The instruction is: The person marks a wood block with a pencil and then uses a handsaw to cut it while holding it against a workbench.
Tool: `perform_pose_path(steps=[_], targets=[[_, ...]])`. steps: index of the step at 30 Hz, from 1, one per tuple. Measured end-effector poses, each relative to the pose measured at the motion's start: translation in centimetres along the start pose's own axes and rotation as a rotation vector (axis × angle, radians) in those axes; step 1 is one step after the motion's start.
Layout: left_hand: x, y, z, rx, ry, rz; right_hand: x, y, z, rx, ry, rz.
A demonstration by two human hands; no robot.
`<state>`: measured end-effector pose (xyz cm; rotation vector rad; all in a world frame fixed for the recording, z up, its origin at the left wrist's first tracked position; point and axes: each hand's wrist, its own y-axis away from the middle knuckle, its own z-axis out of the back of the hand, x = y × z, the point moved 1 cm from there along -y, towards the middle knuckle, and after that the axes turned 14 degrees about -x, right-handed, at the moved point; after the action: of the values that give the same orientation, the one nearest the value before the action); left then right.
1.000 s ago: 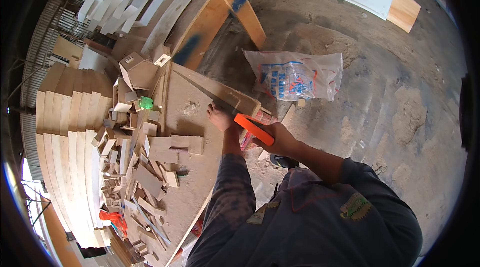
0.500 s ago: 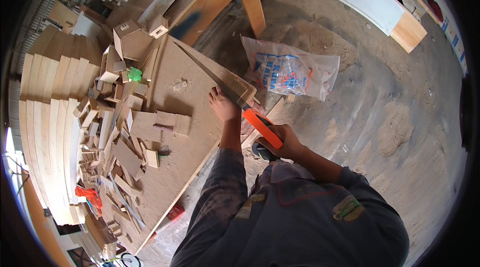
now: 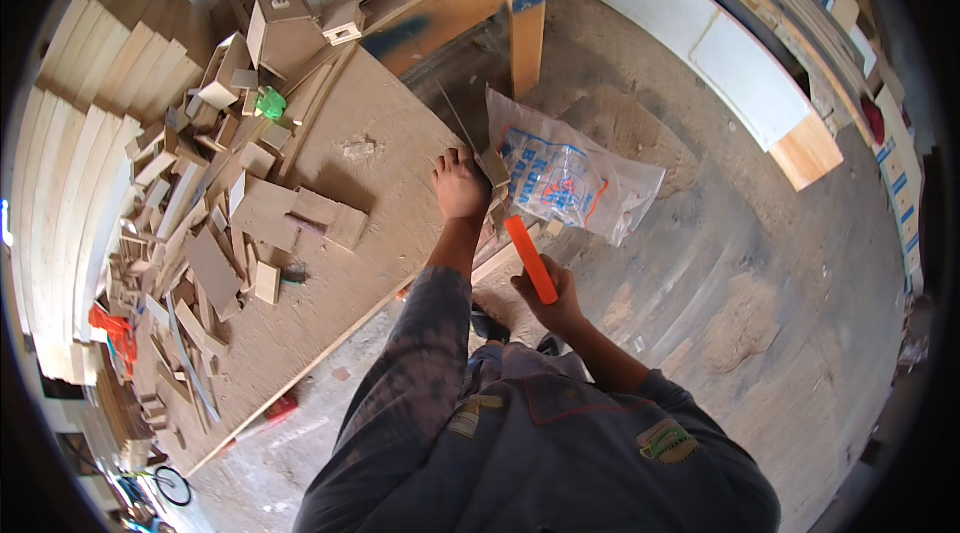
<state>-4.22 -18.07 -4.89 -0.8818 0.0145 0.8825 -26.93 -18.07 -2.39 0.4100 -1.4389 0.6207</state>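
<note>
My right hand (image 3: 555,295) is closed round the orange handle of a handsaw (image 3: 530,258). Its blade is seen nearly edge-on, a thin line running up past the table's corner. My left hand (image 3: 463,183) rests at that corner with fingers curled, gripping a small piece of wooden board (image 3: 497,173) against the worktable (image 3: 385,218). Part of the board juts past the table edge beside the blade. Whether the teeth touch the wood cannot be made out.
Wood offcuts (image 3: 215,268) are heaped along the table's left side, with a green object (image 3: 270,102) among them. Stacked planks (image 3: 75,203) stand behind. A printed plastic sack (image 3: 570,168) lies on the dusty floor just right of the corner. White panels (image 3: 700,48) line the far right.
The saw has swung from lying slantwise over the table corner to an upright, edge-on position beside the board. My right hand turned with it. The whole view has shifted a little.
</note>
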Motion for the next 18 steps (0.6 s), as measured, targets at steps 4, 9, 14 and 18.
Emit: perform_pose_path(steps=[4,9,14,18], targets=[[0.2,-1.2,-1.0,0.003,-0.034,0.017,0.8,-0.3,-0.9,-0.098,-0.079,0.058],[0.6,-1.2,-1.2,0.005,-0.006,0.023,3.8,-1.5,-0.9,-0.101,-0.039,-0.051],[1.0,-1.3,-1.4,0.069,0.067,0.027,4.7,-1.8,-1.4,-0.136,0.069,-0.048],[1.3,-1.4,-1.5,0.081,0.109,-0.035,5.0,-1.5,-2.2,-0.155,0.094,-0.202]])
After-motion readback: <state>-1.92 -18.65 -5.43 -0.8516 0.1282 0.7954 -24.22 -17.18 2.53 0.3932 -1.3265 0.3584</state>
